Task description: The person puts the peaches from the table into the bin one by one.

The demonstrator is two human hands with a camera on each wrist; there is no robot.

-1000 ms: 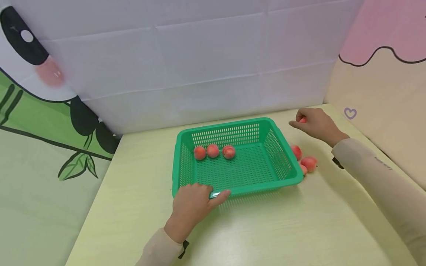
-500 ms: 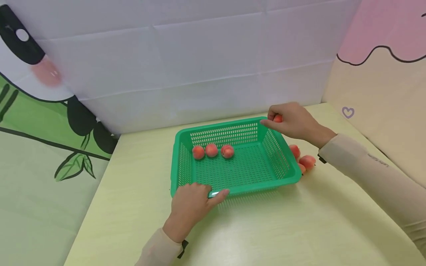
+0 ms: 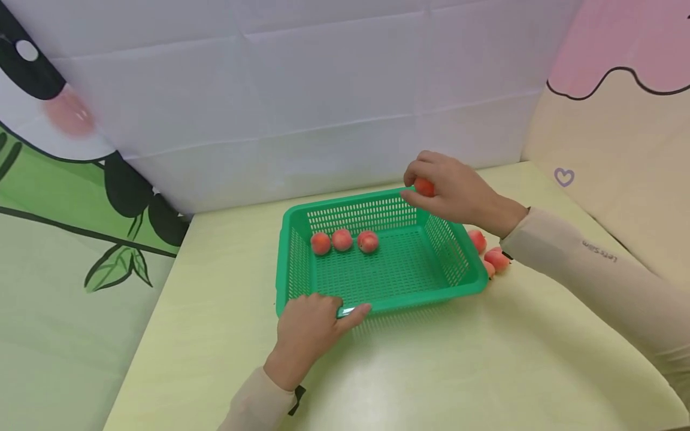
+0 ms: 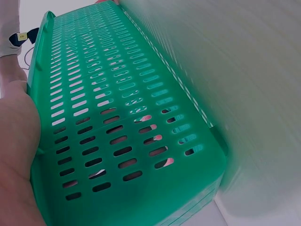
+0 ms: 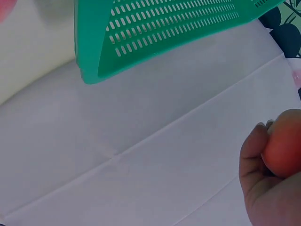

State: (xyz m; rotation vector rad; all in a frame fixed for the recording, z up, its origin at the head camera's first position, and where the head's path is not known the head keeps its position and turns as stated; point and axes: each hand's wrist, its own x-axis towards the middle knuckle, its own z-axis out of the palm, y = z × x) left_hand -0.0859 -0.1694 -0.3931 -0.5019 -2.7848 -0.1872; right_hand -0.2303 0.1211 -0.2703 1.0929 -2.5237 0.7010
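Observation:
A green plastic basket (image 3: 431, 293) with slotted walls sits on the table, and three peaches (image 3: 342, 240) lie in a row at its left back. My left hand (image 3: 309, 329) grips the near rim at the left, its thumb along the outside; the left wrist view shows the slotted wall (image 4: 94, 94) close up beside that hand. Over the back right corner of the basket, my right hand (image 3: 453, 188) holds another peach (image 3: 424, 187) between curled fingers and thumb. That peach (image 5: 284, 143) also shows at the right edge of the right wrist view.
Several more peaches (image 3: 496, 260) lie on the table just outside the basket's right wall, partly hidden by it. A white cloth backdrop (image 3: 334, 108) rises behind the table, with a printed side panel (image 3: 609, 143) at the right.
My right hand has carried the peach leftward from beyond the basket's right side to over its back right corner. The left hand keeps its grip on the rim.

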